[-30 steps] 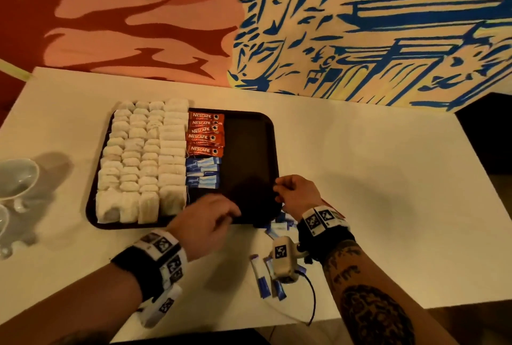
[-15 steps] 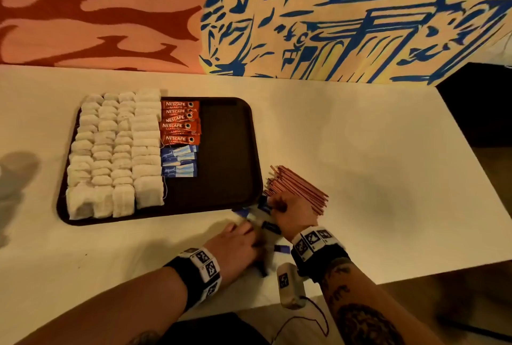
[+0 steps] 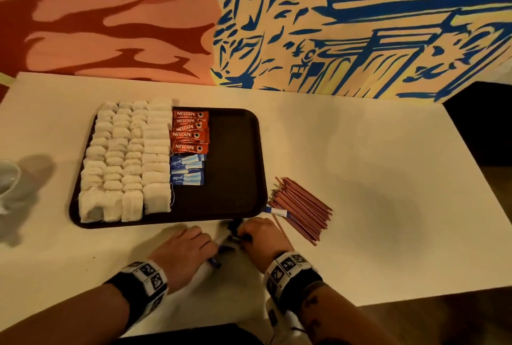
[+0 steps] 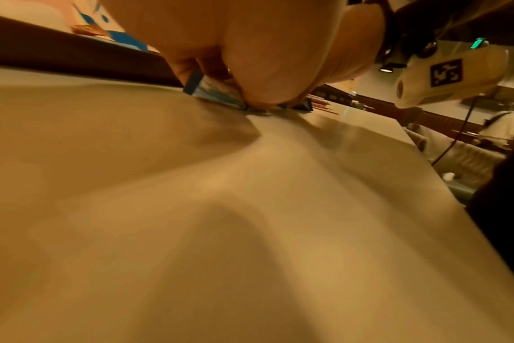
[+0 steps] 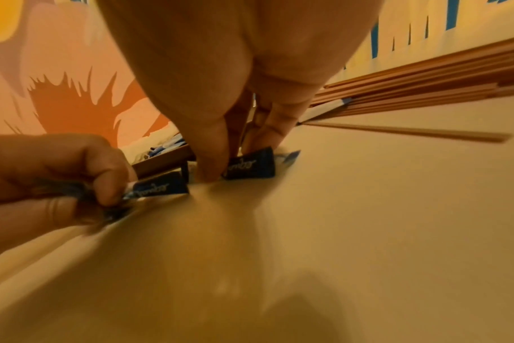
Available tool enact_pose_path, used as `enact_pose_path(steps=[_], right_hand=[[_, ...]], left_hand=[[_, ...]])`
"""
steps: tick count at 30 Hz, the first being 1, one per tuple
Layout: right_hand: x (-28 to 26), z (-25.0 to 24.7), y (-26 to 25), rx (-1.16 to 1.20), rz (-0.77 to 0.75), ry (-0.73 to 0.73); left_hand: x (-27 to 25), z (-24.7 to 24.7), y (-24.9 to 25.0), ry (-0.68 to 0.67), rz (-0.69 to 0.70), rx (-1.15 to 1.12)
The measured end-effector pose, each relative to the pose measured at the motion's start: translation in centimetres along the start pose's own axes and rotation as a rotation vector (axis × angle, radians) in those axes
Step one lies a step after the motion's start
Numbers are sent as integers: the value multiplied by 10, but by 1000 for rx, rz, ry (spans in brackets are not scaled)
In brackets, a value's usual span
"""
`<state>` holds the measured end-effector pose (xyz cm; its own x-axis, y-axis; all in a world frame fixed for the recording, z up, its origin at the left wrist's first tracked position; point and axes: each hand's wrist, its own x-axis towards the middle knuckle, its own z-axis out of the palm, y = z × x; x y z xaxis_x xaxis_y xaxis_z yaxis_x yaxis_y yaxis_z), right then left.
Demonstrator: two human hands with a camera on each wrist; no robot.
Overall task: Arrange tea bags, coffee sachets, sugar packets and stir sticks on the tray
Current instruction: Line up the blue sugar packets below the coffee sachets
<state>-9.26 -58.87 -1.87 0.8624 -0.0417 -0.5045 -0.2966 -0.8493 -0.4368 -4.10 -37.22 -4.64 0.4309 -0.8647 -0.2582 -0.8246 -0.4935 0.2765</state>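
Head view. Dark brown rectangular plastic tray (image 3: 235, 206) sits on the white table (image 3: 374, 178), toward its left side. Rows of white paper tea bags (image 3: 124, 162) fill the tray's left half; red Nescafe coffee sachets (image 3: 190, 131) are stacked just right of them at the far edge, with blue-and-white sugar packets (image 3: 187, 170) directly below. The tray's right half is bare. A loose bundle of thin reddish-brown stir sticks (image 3: 300, 206) lies on the table just off the tray's near right corner, one stray packet (image 3: 277, 211) across its end. Both hands work at the table just in front of the tray's near edge: left hand (image 3: 184, 250) and right hand (image 3: 263, 236), knuckles up, fingertips hidden beneath, a few dark blue loose packets (image 3: 230, 245) blurred between them. A white cup (image 3: 7, 178) is cut off at the table's left edge.

Left wrist view. Mostly table surface, blurred. The left hand (image 4: 250, 58) fills the top; its fingers curl down and pinch a small stack of blue packets against the table, tray rim behind. How many packets cannot be told.

Right wrist view. The right hand (image 5: 235, 81) points down, thumb and fingers closed together on a dark blue packet standing at the table. The left hand (image 5: 53, 171), at the left edge, grips several packets between thumb and curled fingers; print unreadable. The stir sticks run off the right edge.
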Motion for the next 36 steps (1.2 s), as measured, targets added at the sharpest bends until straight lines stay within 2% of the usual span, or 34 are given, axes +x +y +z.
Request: enact_pose_path(steps=[4,8,11,13,16,22,29,33,36], right_hand=[[8,-5,-9,47,-45,60],[16,-16,-17,214,-55,149],[20,-30,-31,411,-125,131],[20,-40,-45,580,-172,63],[23,-50,-67,722,-175,71],[41,-61,-89,856,-79,89],[62,-75,-89,1037,66,128],[71,-77,-93,1082,119,83],[75,-80,-96,1069,101,55]], left_hand=[[-15,-14,-8,18,-145,-247],[-23,-31,-5,-15,-194,-418],[-21,-46,-3,105,-253,-535],[-15,-57,-4,267,-349,-662],[-3,-73,-10,460,-466,-791],[11,-88,-25,545,-531,-966],[23,-91,-47,765,-796,-1515],[28,-97,-59,762,-871,-1408],[41,-108,-57,762,-833,-1455]])
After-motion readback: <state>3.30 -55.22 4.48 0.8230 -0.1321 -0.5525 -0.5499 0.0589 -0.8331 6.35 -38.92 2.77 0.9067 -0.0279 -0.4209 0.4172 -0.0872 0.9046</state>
